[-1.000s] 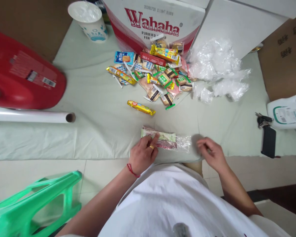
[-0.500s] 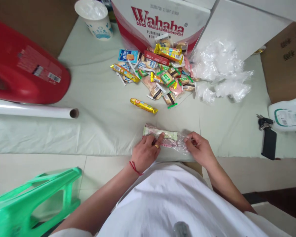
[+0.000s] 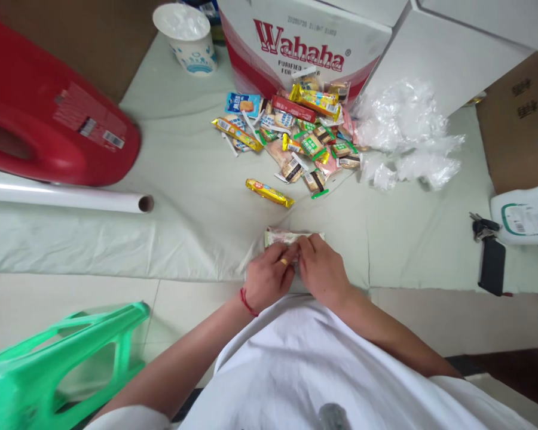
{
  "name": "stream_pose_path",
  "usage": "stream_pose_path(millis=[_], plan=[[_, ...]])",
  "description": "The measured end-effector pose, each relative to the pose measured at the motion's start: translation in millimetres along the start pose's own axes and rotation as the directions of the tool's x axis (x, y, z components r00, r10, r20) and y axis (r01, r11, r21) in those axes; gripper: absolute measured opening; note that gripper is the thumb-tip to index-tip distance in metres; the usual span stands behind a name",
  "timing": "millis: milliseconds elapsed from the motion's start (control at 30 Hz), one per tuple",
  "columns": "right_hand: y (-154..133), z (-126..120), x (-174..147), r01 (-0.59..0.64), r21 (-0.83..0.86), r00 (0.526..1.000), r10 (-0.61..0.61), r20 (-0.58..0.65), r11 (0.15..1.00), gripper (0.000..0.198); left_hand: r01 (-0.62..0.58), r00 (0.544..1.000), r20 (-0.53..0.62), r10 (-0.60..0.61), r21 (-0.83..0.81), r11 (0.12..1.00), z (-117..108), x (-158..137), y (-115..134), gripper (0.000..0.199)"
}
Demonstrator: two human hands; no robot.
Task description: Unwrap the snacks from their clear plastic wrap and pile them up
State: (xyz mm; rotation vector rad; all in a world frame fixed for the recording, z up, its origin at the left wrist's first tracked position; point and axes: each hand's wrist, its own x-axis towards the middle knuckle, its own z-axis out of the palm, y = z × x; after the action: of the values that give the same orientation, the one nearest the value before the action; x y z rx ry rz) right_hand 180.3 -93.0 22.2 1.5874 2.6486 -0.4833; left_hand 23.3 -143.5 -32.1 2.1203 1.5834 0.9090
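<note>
At the table's front edge lies a pale green snack packet [image 3: 278, 237], with a pinkish packet showing at its back edge. My left hand [image 3: 270, 276] is closed over the packet's near side, fingers curled and pressing on it; a ring and a red cord bracelet show. My right hand [image 3: 323, 269] meets it fingertip to fingertip, closed and pressing on the packet's right part. The clear plastic wrap around the packets is mostly hidden under my fingers. Just beyond lies a single yellow snack bar [image 3: 269, 193].
A pile of wrapped snacks [image 3: 311, 140] sits before a Wahaha carton [image 3: 305, 36], beside crumpled clear plastic [image 3: 399, 119]. Left are a red jug [image 3: 80, 113], white roll [image 3: 67, 196] and paper cup [image 3: 197, 54]. Right: keys [image 3: 483, 227], black phone-like object [image 3: 492, 266], white bottle [image 3: 526, 215]. Below stands a green stool [image 3: 116, 322].
My right hand has moved left, bringing the loose clear plastic over the packets, and now touches my left hand. My left hand stays on the packet. The view has shifted slightly.
</note>
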Motion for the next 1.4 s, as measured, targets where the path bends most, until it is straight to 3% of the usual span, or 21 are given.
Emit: stream_pose_path(millis=[67, 133, 233, 300, 367, 467, 533, 667, 767, 900, 1000, 1067, 1133, 1200, 1267, 1333, 1400], plan=[[4.2, 9.1, -8.9, 0.103, 0.000, 0.993, -0.103, -0.057, 0.995, 0.039, 0.075, 0.994, -0.065, -0.091, -0.215, 0.974, -5.8, -1.0, -3.7, 0.045], [9.0, 17.6, -15.3, 0.158, 0.009, 0.983, -0.156, -0.101, 0.987, 0.049, 0.154, 0.968, -0.147, -0.205, -0.298, 0.942, -11.5, -0.3, -7.2, 0.039], [13.4, 25.5, -19.2, 0.159, 0.034, 0.983, -0.155, -0.096, 0.987, 0.053, 0.177, 0.948, -0.253, -0.193, -0.082, 0.981, -16.1, 6.1, -11.3, 0.027], [14.1, 27.2, -19.4, 0.148, 0.030, 0.986, -0.146, -0.076, 0.988, 0.054, 0.111, 0.976, -0.200, -0.081, 0.140, 0.984, -15.3, 12.5, -13.4, 0.027], [14.2, 27.5, -18.9, 0.155, 0.017, 0.986, -0.153, -0.070, 0.988, 0.056, 0.013, 0.997, -0.073, 0.005, 0.246, 0.969, -12.6, 18.0, -15.1, 0.035], [14.6, 27.3, -18.5, 0.186, 0.014, 0.981, -0.185, -0.066, 0.982, 0.059, -0.138, 0.988, 0.103, 0.116, 0.235, 0.962, -9.5, 21.0, -16.4, 0.050], [15.1, 27.0, -19.3, 0.211, 0.030, 0.976, -0.209, -0.062, 0.977, 0.062, -0.203, 0.973, 0.162, 0.167, 0.240, 0.949, -9.4, 20.4, -16.1, 0.061], [17.1, 21.8, -24.6, 0.251, 0.145, 0.967, -0.242, -0.078, 0.957, 0.080, -0.282, 0.950, 0.204, 0.235, 0.247, 0.927, -7.7, 21.6, -14.9, 0.077], [20.7, 10.2, -30.4, 0.208, 0.362, 0.977, -0.207, -0.041, 0.909, 0.093, -0.320, 0.940, 0.212, 0.268, 0.267, 0.909, -1.9, 27.8, -17.2, 0.076], [34.9, -8.8, -35.4, 0.027, 0.725, 0.980, -0.162, 0.117, 0.688, 0.087, -0.375, 0.917, 0.268, 0.296, 0.321, 0.870, 1.5, 43.2, -25.6, 0.048], [57.5, -17.8, -36.5, -0.035, 0.847, 0.999, 0.038, 0.017, 0.530, 0.055, -0.335, 0.927, 0.267, 0.264, 0.268, 0.903, -6.4, 60.9, -29.1, 0.041], [74.4, -20.8, -35.6, -0.071, 0.890, 0.962, 0.268, -0.059, 0.451, 0.039, -0.173, 0.966, 0.215, 0.144, 0.122, 0.977, -14.0, 74.1, -25.2, 0.042], [86.3, -21.6, -32.1, -0.107, 0.910, 0.914, 0.400, -0.068, 0.400, 0.038, 0.083, 0.985, 0.161, -0.065, -0.109, 0.991, -17.5, 86.5, -15.0, 0.046], [88.2, -20.3, -25.1, -0.104, 0.922, 0.925, 0.378, -0.049, 0.373, 0.048, 0.297, 0.953, 0.166, -0.252, -0.355, 0.887, -11.7, 96.5, -0.1, 0.053], [79.7, -17.6, -14.7, -0.073, 0.954, 0.960, 0.281, -0.012, 0.290, 0.061, 0.379, 0.925, 0.219, -0.310, -0.530, 0.758, 3.5, 102.7, 15.8, 0.060], [66.0, -14.2, -3.0, -0.061, 0.991, 0.966, 0.255, 0.030, 0.116, 0.070, 0.391, 0.920, 0.234, -0.314, -0.593, 0.704, 23.1, 104.9, 29.0, 0.058], [53.9, -11.5, 7.4, -0.061, 0.995, 0.943, 0.322, 0.084, -0.079, 0.072, 0.383, 0.920, 0.183, -0.346, -0.595, 0.706, 39.9, 104.5, 37.0, 0.051]])
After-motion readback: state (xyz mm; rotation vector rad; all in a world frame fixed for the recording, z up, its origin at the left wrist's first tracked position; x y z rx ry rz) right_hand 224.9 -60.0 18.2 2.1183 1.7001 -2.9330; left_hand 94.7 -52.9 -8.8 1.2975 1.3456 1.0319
